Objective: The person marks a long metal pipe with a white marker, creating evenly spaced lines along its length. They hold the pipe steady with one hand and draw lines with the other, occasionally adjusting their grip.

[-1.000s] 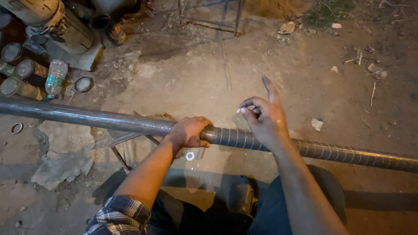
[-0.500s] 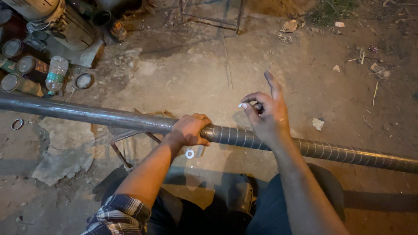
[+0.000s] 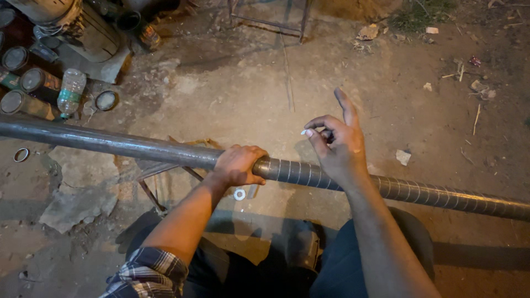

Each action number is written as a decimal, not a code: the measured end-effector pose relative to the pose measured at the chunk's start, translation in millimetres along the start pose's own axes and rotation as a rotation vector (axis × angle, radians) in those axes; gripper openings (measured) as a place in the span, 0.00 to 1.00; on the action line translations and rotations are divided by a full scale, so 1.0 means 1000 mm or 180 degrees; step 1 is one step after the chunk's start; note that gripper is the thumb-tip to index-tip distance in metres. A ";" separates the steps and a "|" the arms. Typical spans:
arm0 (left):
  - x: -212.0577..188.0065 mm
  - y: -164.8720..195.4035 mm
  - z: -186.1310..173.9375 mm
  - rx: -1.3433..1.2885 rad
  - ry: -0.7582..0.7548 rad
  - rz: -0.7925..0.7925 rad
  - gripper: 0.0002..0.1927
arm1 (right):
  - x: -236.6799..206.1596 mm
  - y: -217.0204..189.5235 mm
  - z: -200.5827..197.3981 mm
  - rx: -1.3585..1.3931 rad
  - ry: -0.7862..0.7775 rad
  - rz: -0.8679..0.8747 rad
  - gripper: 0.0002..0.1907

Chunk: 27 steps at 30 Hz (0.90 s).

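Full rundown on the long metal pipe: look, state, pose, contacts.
The pipe is a long, dark grey metal tube crossing the whole view, sloping down from left to right above the dirt ground. Its left stretch looks smooth; to the right of the left hand it carries evenly spaced pale marks. The left hand wraps over it. The right hand rests against it, pinching a small white piece. Both ends run out of frame.

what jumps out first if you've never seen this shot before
A long metal pipe crosses the whole picture from left to right, marked with pale stripes right of the middle. The left hand grips it at the centre, while the right hand rests on the striped part, pinching a small white piece in its fingertips. Cans and a plastic bottle lie on the dirt at upper left.
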<state>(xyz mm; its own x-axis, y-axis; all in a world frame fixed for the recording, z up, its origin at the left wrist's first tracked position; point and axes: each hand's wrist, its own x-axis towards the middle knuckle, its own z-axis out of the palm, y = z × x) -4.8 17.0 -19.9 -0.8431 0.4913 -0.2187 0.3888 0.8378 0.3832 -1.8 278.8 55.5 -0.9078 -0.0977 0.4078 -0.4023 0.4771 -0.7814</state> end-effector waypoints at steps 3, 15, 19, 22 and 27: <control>0.000 0.000 0.001 0.0007 0.0038 0.0045 0.36 | 0.001 0.000 0.000 -0.0026 0.0005 -0.0032 0.05; 0.004 0.001 -0.005 -0.0006 -0.0080 0.0079 0.34 | 0.000 0.001 0.003 -0.0117 0.0030 -0.0104 0.06; 0.004 0.002 -0.008 0.0021 -0.0217 -0.0064 0.33 | 0.000 0.003 0.005 -0.0024 -0.0060 0.0116 0.05; 0.005 0.003 -0.009 -0.0050 -0.0256 -0.0088 0.32 | -0.001 0.004 0.005 0.0012 -0.0084 0.0079 0.05; 0.006 0.002 -0.010 -0.0051 -0.0224 -0.0062 0.33 | -0.002 0.004 0.005 0.0014 -0.0080 0.0081 0.05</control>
<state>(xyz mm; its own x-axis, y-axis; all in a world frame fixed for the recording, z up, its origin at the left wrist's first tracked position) -13.1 19.2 -11.3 -0.8221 0.4908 -0.2886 0.3659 0.8438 0.3925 -2.0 276.9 49.4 -0.9204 -0.1076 0.3758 -0.3796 0.4759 -0.7934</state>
